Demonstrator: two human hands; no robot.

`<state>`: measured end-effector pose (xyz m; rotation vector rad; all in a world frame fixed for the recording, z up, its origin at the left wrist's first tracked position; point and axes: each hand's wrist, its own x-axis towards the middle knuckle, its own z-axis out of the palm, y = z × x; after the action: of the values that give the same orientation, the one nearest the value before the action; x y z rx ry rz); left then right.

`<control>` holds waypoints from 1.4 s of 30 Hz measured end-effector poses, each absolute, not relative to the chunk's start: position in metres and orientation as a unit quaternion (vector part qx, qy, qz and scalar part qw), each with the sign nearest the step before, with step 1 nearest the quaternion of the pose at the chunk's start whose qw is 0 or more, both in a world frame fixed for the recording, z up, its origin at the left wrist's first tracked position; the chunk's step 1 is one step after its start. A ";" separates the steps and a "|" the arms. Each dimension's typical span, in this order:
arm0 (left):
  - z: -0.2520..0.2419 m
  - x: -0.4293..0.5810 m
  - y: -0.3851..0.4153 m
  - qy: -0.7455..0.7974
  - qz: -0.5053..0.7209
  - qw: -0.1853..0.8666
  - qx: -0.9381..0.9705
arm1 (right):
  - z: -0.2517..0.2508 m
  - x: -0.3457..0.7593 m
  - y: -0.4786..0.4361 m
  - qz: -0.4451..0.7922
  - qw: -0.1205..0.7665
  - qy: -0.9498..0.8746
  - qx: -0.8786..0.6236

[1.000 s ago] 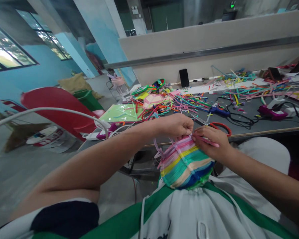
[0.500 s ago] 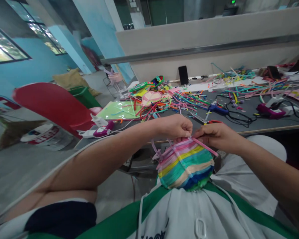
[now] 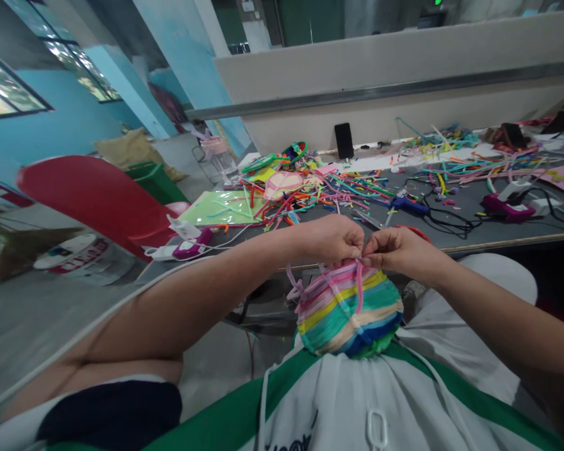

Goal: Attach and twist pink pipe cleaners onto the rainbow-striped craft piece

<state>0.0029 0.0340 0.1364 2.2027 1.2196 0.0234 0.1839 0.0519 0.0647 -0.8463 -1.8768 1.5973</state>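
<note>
A round basket [image 3: 348,313] woven from striped pipe cleaners rests against my chest, in bands of pink, yellow, teal, cream and blue. My left hand [image 3: 331,238] is closed on its upper rim. My right hand [image 3: 399,250] pinches a pink pipe cleaner [image 3: 358,285] at the rim beside the left hand; the strand hangs down over the woven side. Loose pink ends [image 3: 295,289] stick out at the basket's left. The fingertips of both hands nearly touch.
A grey worktable [image 3: 470,228] lies ahead, strewn with coloured pipe cleaners [image 3: 338,188], glue guns [image 3: 505,207] with cables, scissors [image 3: 376,220], a green sheet [image 3: 220,210] and a phone [image 3: 343,140] leaning on the partition. A red chair [image 3: 94,197] and a bucket [image 3: 70,257] stand left.
My right hand drew in from the basket's right side to the rim by the left hand. The pink strand, which pointed out to the right, now hangs down the front.
</note>
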 end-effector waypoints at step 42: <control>0.122 -0.004 0.035 0.480 0.055 0.381 0.788 | 0.035 0.172 0.022 0.543 0.390 -0.658 -0.346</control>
<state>-0.0037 0.0346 0.1216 2.0120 1.2264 0.1393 0.1717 0.0215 0.0349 -0.8795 -1.6730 1.3804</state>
